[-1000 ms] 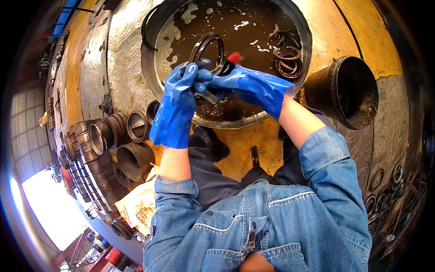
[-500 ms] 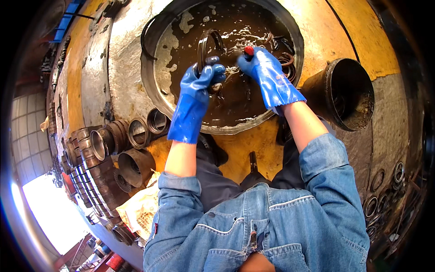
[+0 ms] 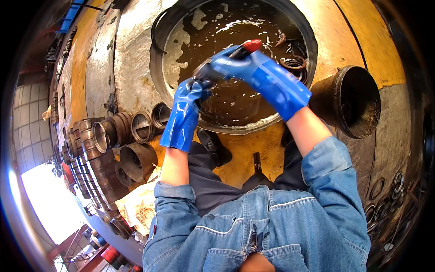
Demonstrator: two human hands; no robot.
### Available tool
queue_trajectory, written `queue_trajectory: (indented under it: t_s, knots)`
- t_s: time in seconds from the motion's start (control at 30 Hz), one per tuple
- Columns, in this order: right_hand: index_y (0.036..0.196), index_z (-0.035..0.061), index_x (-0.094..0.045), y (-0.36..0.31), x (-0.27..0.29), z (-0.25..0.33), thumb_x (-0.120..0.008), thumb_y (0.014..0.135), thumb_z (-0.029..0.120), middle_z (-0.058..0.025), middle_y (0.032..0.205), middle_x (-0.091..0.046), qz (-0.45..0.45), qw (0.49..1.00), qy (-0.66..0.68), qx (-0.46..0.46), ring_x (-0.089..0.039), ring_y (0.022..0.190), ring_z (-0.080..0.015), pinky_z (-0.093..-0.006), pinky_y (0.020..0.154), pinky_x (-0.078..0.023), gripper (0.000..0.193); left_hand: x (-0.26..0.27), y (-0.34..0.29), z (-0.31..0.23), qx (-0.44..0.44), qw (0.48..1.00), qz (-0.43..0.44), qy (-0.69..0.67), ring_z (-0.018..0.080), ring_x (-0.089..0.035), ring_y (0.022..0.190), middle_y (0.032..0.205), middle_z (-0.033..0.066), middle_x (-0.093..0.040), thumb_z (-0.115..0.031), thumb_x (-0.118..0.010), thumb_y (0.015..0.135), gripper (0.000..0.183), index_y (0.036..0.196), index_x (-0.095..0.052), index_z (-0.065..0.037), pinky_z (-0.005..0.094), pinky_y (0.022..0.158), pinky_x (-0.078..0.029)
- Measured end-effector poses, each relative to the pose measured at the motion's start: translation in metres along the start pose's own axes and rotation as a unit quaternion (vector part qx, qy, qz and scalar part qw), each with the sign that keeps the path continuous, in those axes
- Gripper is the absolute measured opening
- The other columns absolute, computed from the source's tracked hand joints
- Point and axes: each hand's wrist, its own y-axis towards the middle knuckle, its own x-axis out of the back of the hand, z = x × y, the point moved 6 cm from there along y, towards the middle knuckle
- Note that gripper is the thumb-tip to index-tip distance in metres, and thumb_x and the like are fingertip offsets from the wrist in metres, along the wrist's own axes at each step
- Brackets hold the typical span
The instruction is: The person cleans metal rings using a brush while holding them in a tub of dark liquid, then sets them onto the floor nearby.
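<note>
Closest to me is my denim jacket (image 3: pixel 272 226), sleeves pushed up so both forearms are bare below the blue rubber gloves. Under me the floor (image 3: pixel 244 154) is yellow and stained, and one dark shoe (image 3: pixel 215 145) shows between my arms.

To my left, metal sleeves and rings (image 3: pixel 122 136) lie crowded together on their sides, open ends toward me, with a stack of thinner rings (image 3: pixel 88 174) just beside them and a crumpled printed sheet (image 3: pixel 138 206) nearer my elbow. To my right a dark, dirty bucket (image 3: pixel 351 102) lies tipped, its mouth facing me, close to the rim of the basin.

My left hand (image 3: pixel 192 93) reaches over the near rim of the wide round basin (image 3: pixel 156 59), fingers curled and pressed around the lower end of a dark part (image 3: pixel 206 72); what exactly it is I cannot tell, it blurs. My right hand (image 3: pixel 253 68) is above the liquid, fingers wrapped tight around a tool with a red tip (image 3: pixel 248 46), the tip sticking out past the top of my fist. The two hands meet at that dark part, right above left.

Beyond them the basin holds brown oily liquid (image 3: pixel 235 104) with pale foam patches, and a few dark rings (image 3: pixel 294 63) lie in it by the far right wall.
</note>
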Motion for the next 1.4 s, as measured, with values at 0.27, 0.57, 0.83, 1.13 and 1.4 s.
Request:
queue_trajectory:
  t_s: [0.27,0.57,0.83,1.13,1.4]
  knots:
    - [0.073,0.0104,-0.052,0.028,0.031,-0.032,-0.062,0.093,0.014,-0.0001,0.067,-0.048,-0.102,0.986,-0.122,-0.048,-0.049,0.058,-0.0114,-0.0281,0.060,-0.047,0.023,0.005,0.000,0.004,0.026,1.000,0.010,0.010,0.0210,-0.071,0.101,0.120,0.0165,-0.073,-0.019,-0.073,0.101,0.048,0.138,-0.058,0.008,0.0333,0.091,-0.059]
    - [0.067,0.0142,-0.044,0.019,-0.022,0.015,-0.061,0.095,0.014,0.0055,0.064,-0.038,0.050,0.966,-0.254,-0.009,-0.041,0.059,-0.0080,-0.0268,0.053,-0.036,0.033,0.008,0.024,0.014,-0.008,0.992,0.102,0.069,0.0107,-0.065,0.084,0.095,0.0017,-0.073,-0.012,-0.076,0.088,0.030,0.115,-0.074,0.000,0.0236,0.076,-0.050]
    - [0.089,0.0117,-0.061,-0.008,0.012,-0.002,-0.050,0.103,0.016,0.0037,0.082,-0.053,-0.192,0.981,-0.023,0.033,-0.051,0.078,-0.0078,-0.0274,0.073,-0.042,0.018,0.007,0.011,0.012,0.063,0.995,0.062,0.041,0.0182,-0.071,0.102,0.122,0.0130,-0.075,-0.013,-0.079,0.093,0.046,0.133,-0.064,0.004,0.0319,0.093,-0.056]
    - [0.098,0.0019,-0.075,-0.009,0.072,-0.068,-0.071,0.085,0.038,-0.0188,0.094,-0.077,-0.287,0.873,-0.325,-0.224,-0.076,0.091,-0.0329,-0.0401,0.086,-0.058,0.038,0.000,0.016,0.007,0.058,0.996,0.058,0.040,0.0173,-0.071,0.098,0.125,0.0104,-0.073,-0.013,-0.075,0.093,0.050,0.138,-0.061,0.004,0.0289,0.083,-0.054]
    - [0.083,0.0061,-0.070,0.004,-0.007,0.019,-0.068,0.094,0.029,0.0010,0.074,-0.065,-0.017,0.994,-0.103,-0.041,-0.054,0.070,-0.0083,-0.0291,0.066,-0.048,0.026,-0.011,0.011,-0.002,0.009,0.992,0.118,0.040,0.0144,-0.066,0.089,0.113,0.0064,-0.072,-0.005,-0.069,0.091,0.042,0.133,-0.064,0.000,0.0285,0.079,-0.052]
